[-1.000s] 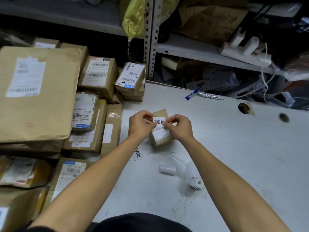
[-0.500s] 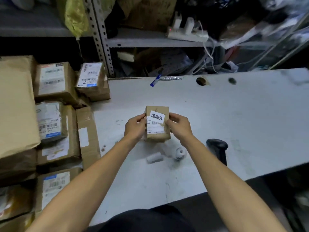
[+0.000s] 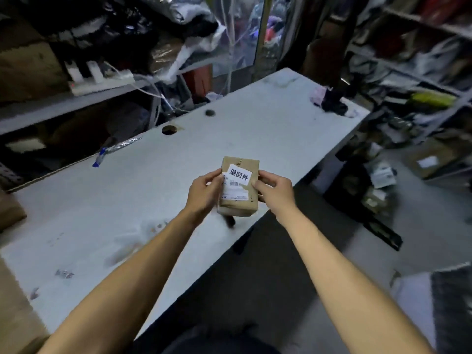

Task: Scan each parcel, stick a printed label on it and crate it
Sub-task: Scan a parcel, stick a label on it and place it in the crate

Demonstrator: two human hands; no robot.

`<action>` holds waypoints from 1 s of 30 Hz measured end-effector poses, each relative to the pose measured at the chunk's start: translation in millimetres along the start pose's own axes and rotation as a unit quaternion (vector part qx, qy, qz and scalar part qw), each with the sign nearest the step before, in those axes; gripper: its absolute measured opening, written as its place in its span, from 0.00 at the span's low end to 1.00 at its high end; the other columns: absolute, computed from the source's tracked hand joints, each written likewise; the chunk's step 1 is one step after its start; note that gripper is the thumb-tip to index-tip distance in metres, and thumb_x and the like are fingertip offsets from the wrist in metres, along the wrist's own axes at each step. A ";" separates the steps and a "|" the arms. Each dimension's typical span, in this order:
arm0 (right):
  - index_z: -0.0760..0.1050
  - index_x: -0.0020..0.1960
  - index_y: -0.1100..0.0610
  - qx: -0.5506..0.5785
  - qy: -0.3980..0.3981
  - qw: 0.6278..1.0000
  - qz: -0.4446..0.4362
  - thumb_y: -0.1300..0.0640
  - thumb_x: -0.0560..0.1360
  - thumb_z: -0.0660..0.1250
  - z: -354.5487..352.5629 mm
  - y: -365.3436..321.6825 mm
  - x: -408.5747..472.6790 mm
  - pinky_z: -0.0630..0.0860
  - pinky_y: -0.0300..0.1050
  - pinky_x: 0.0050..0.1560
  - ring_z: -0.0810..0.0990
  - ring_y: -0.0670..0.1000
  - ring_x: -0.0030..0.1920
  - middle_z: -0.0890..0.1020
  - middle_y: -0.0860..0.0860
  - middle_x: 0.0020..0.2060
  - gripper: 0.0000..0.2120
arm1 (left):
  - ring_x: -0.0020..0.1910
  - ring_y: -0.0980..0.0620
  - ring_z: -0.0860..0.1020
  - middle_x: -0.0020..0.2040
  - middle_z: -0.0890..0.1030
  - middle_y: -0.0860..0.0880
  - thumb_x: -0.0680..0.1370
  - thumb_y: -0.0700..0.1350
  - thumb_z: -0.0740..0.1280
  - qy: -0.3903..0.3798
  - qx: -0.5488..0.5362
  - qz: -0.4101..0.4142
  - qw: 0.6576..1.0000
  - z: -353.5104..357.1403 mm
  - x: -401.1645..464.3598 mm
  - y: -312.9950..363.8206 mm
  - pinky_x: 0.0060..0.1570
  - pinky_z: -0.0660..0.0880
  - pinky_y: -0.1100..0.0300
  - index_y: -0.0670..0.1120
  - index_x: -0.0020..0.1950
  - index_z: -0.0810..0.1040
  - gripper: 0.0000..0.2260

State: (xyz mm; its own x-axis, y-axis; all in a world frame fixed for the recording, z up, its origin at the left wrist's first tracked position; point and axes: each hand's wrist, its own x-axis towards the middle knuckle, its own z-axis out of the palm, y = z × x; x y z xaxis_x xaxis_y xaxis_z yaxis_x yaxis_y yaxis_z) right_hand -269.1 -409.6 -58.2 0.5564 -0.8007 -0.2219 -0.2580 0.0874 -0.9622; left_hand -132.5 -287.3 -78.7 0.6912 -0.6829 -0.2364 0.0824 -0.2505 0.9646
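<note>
Parcel (image 3: 238, 198): matt brown kraft paper, lightly creased. Printed label (image 3: 239, 174) at its 12 o'clock end: smooth white paper, black characters. Shipping label (image 3: 233, 190) beneath: white paper with barcode, torn corner. Table (image 3: 255, 129): matt pale grey top, scuffed and stained. Wrapper (image 3: 116, 149) at the table's 10 o'clock: glossy, crinkled clear plastic, blue end.

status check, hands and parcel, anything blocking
Left hand and right hand both grip small brown parcel. White printed label stuck on. Parcel above table edge, nothing blocking.
</note>
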 end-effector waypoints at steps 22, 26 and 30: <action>0.81 0.63 0.55 0.180 0.560 0.799 0.124 0.63 0.76 0.73 -455.5 177.3 -275.5 0.80 0.34 0.38 0.84 0.39 0.40 0.85 0.45 0.44 0.16 | 0.57 0.44 0.83 0.57 0.84 0.45 0.82 0.47 0.67 -0.571 0.163 0.046 0.803 558.0 -180.2 -8.7 0.58 0.81 0.45 0.49 0.60 0.83 0.09; 0.80 0.65 0.58 0.187 0.613 0.750 0.165 0.62 0.75 0.75 -515.2 220.8 -298.2 0.84 0.47 0.50 0.86 0.49 0.50 0.86 0.53 0.53 0.19 | 0.55 0.47 0.83 0.57 0.84 0.46 0.81 0.47 0.68 -0.615 0.173 0.005 0.769 645.6 -212.4 -29.6 0.51 0.82 0.52 0.52 0.56 0.82 0.05; 0.81 0.63 0.58 0.196 0.640 0.717 0.196 0.63 0.75 0.74 -591.0 259.3 -296.7 0.83 0.45 0.49 0.85 0.47 0.47 0.86 0.52 0.51 0.17 | 0.57 0.45 0.81 0.59 0.82 0.45 0.81 0.46 0.68 -0.646 0.203 -0.026 0.735 740.9 -225.4 -50.4 0.60 0.80 0.46 0.50 0.60 0.81 0.08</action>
State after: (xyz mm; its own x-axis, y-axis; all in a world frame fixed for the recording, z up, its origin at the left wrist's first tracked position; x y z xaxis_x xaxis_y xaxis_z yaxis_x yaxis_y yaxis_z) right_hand -967.8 -499.6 -148.4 -0.7431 -0.5347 -0.4023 0.1849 0.4138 -0.8914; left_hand -824.4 -629.2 -160.6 -0.5856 -0.6817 -0.4386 -0.3184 -0.3042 0.8978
